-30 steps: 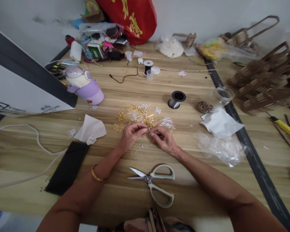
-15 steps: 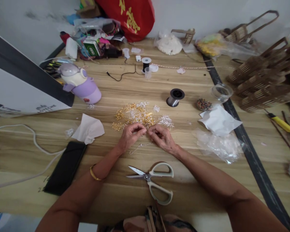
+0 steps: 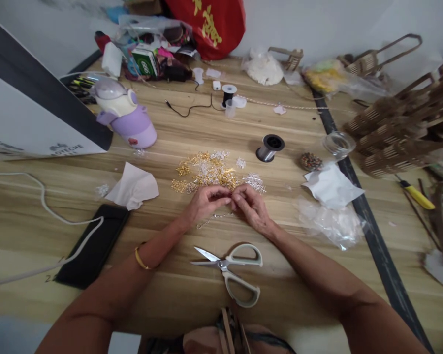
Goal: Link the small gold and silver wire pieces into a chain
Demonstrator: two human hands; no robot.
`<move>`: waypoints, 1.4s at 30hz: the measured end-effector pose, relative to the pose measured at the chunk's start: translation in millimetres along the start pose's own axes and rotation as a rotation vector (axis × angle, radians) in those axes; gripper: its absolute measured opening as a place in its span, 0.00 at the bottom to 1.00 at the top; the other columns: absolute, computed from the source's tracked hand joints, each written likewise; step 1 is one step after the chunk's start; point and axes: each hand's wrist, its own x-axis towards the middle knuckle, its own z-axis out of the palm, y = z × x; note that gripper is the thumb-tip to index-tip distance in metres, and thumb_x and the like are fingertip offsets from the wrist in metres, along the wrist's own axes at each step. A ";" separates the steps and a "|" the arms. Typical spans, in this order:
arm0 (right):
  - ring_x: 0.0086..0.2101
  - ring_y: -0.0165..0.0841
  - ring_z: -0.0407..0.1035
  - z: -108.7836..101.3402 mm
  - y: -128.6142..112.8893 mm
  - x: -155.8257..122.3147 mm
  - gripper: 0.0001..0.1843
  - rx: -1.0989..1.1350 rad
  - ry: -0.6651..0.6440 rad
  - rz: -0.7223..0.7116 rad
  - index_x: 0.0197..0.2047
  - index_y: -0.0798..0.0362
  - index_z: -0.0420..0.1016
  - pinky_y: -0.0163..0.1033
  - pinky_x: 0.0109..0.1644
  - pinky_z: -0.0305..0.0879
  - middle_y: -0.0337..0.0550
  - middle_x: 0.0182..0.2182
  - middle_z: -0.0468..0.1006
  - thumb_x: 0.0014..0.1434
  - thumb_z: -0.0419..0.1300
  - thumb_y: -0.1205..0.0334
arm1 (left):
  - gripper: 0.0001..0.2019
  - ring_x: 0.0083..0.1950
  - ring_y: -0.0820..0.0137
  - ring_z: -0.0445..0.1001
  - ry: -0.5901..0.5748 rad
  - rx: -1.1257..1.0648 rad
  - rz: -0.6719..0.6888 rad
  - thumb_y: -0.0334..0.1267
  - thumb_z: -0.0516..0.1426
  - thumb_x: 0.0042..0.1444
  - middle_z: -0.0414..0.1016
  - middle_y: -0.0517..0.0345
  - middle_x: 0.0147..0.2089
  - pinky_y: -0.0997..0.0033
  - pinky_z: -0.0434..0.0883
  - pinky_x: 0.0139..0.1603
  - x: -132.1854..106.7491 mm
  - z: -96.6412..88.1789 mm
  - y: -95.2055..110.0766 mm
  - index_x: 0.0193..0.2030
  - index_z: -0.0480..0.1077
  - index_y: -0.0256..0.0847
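Toward the counter's (image 3: 299,118) left edge stands a white box (image 3: 25,125) with a dark side. Nearer the near left corner, a white cable (image 3: 74,222) crosses a flat black case (image 3: 96,241). Farther back is a purple bottle (image 3: 135,128); between it and the case lies a creased paper sheet (image 3: 135,187).

Midway along the counter, the left hand (image 3: 206,202) has its thumb and forefinger drawn close at the tips; I cannot tell whether they are clamped on anything. Just past it, toward the far edge, spreads a heap of small gold and silver pieces (image 3: 208,169). A fine chain (image 3: 206,222) lies on the near side of the hands, its right end running toward the right hand (image 3: 254,209). Nearer the near edge rest scissors (image 3: 222,264), blades apart, pointing left.

The right hand's fingertips are bunched beside the left's; what they hold is too small to tell. Beyond it lie silver pins (image 3: 254,182), and farther back a black-rimmed spool (image 3: 268,153). Toward the right edge are dark beads (image 3: 310,161) and a clear jar (image 3: 339,146).
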 end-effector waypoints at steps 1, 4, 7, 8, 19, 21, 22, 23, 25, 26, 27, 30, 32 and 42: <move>0.23 0.25 0.58 0.3 0.5 -0.2 0.10 0.007 0.002 0.006 0.37 0.52 0.63 0.31 0.26 0.55 0.35 0.23 0.67 0.65 0.53 0.54 | 0.10 0.39 0.67 0.76 0.007 -0.028 -0.013 0.36 0.63 0.47 0.79 0.52 0.37 0.69 0.71 0.45 -0.1 0.9 0.4 0.36 0.76 0.34; 0.21 0.25 0.57 0.8 2.6 -0.3 0.11 0.002 0.007 0.028 0.37 0.52 0.63 0.31 0.24 0.53 0.35 0.23 0.67 0.66 0.52 0.53 | 0.11 0.36 0.69 0.75 0.030 -0.099 -0.049 0.35 0.65 0.45 0.78 0.54 0.34 0.70 0.72 0.42 -0.4 3.1 1.2 0.36 0.74 0.34; 0.21 0.25 0.58 0.7 4.4 -0.5 0.13 -0.025 0.007 0.034 0.38 0.52 0.63 0.32 0.24 0.55 0.35 0.22 0.67 0.66 0.51 0.51 | 0.10 0.34 0.71 0.75 0.024 -0.127 -0.040 0.35 0.65 0.45 0.77 0.55 0.31 0.72 0.72 0.40 -0.7 4.5 0.7 0.34 0.73 0.33; 0.22 0.26 0.59 0.7 4.9 -0.6 0.13 -0.029 0.005 0.036 0.38 0.52 0.62 0.32 0.25 0.55 0.35 0.22 0.67 0.66 0.51 0.50 | 0.09 0.33 0.71 0.75 0.016 -0.126 -0.028 0.35 0.65 0.46 0.77 0.56 0.30 0.72 0.72 0.39 -0.8 4.9 0.3 0.33 0.73 0.34; 0.23 0.27 0.60 2.4 3.0 -1.4 0.12 -0.124 -0.036 -0.003 0.38 0.51 0.61 0.34 0.27 0.58 0.35 0.23 0.67 0.67 0.49 0.52 | 0.05 0.30 0.73 0.74 0.007 -0.012 0.090 0.34 0.62 0.50 0.76 0.58 0.26 0.75 0.70 0.35 -2.1 5.8 -4.0 0.29 0.73 0.34; 0.23 0.27 0.60 2.4 2.6 -1.2 0.12 -0.117 -0.033 0.001 0.39 0.51 0.61 0.34 0.27 0.58 0.35 0.24 0.67 0.67 0.49 0.51 | 0.05 0.30 0.73 0.74 0.007 -0.003 0.104 0.34 0.62 0.51 0.77 0.57 0.26 0.74 0.70 0.35 -2.1 5.3 -3.1 0.29 0.73 0.35; 0.23 0.27 0.60 2.4 2.4 -1.1 0.12 -0.110 -0.030 0.008 0.39 0.51 0.61 0.33 0.27 0.58 0.35 0.24 0.67 0.67 0.49 0.51 | 0.05 0.30 0.73 0.75 0.005 -0.003 0.107 0.34 0.62 0.51 0.77 0.57 0.26 0.74 0.70 0.36 -2.1 5.0 -2.4 0.29 0.73 0.35; 0.23 0.27 0.60 2.3 2.1 -0.9 0.12 -0.100 -0.028 0.016 0.39 0.51 0.61 0.33 0.27 0.58 0.35 0.24 0.67 0.67 0.49 0.51 | 0.05 0.30 0.72 0.75 0.003 -0.007 0.109 0.35 0.62 0.51 0.77 0.57 0.26 0.74 0.70 0.36 -2.1 4.6 -1.6 0.29 0.73 0.35; 0.23 0.27 0.60 2.2 1.5 -0.5 0.12 -0.079 -0.024 0.028 0.39 0.51 0.61 0.34 0.27 0.58 0.35 0.24 0.67 0.67 0.49 0.51 | 0.05 0.30 0.72 0.75 -0.001 -0.020 0.108 0.35 0.62 0.51 0.77 0.56 0.27 0.73 0.70 0.36 -2.0 3.9 -0.1 0.29 0.73 0.35; 0.23 0.27 0.61 2.2 1.3 -0.3 0.12 -0.070 -0.023 0.031 0.39 0.51 0.61 0.34 0.27 0.58 0.35 0.24 0.68 0.67 0.49 0.51 | 0.06 0.30 0.72 0.75 0.001 -0.028 0.108 0.35 0.62 0.51 0.77 0.56 0.27 0.73 0.71 0.36 -2.0 3.5 0.6 0.29 0.73 0.35; 0.23 0.27 0.61 2.2 1.1 -0.1 0.11 -0.062 -0.019 0.029 0.39 0.51 0.60 0.33 0.27 0.58 0.35 0.24 0.68 0.67 0.49 0.52 | 0.06 0.30 0.72 0.75 0.003 -0.037 0.108 0.35 0.62 0.51 0.77 0.56 0.27 0.73 0.71 0.36 -1.8 3.1 1.1 0.29 0.73 0.35; 0.22 0.27 0.61 2.5 1.1 0.4 0.12 -0.059 -0.010 0.016 0.39 0.51 0.60 0.33 0.26 0.58 0.35 0.23 0.68 0.67 0.49 0.52 | 0.06 0.31 0.72 0.74 0.024 -0.056 0.099 0.35 0.64 0.49 0.77 0.56 0.27 0.73 0.70 0.36 -1.1 1.9 2.0 0.28 0.73 0.35; 0.22 0.26 0.61 2.8 1.7 0.4 0.12 -0.067 -0.005 0.014 0.38 0.51 0.60 0.33 0.26 0.58 0.35 0.23 0.68 0.66 0.50 0.51 | 0.06 0.31 0.72 0.74 0.034 -0.072 0.073 0.36 0.64 0.47 0.76 0.56 0.27 0.73 0.70 0.36 -0.4 1.2 2.7 0.28 0.74 0.35; 0.22 0.27 0.61 3.7 4.0 -0.6 0.12 -0.145 0.005 -0.019 0.38 0.51 0.61 0.33 0.25 0.58 0.36 0.23 0.68 0.66 0.50 0.52 | 0.09 0.26 0.75 0.70 0.034 -0.238 -0.135 0.37 0.66 0.42 0.75 0.59 0.24 0.75 0.69 0.32 1.7 -0.2 1.6 0.29 0.75 0.34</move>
